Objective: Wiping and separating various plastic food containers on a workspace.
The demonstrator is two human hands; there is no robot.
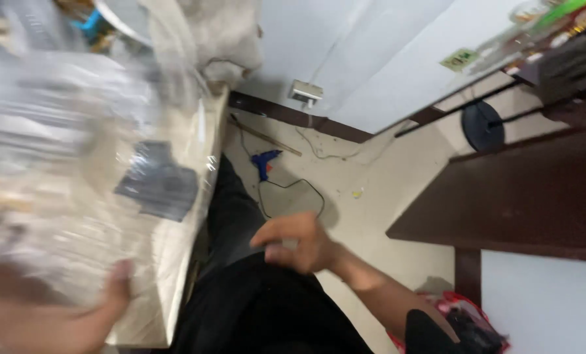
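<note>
The left hand presses flat on clear plastic sheeting covering a pale table, beside a dark flat object, blurred. The right hand hangs loosely curled, gripping nothing, above black-trousered legs. A blue glue gun lies on the floor beyond.

My left hand lies on the near end of the table, close to its right edge, with a flat dark pad farther along the same edge. My right hand hangs off the table's right side above my lap. Beyond it a glue gun lies on the floor near the wall, a desk to the right.
</note>
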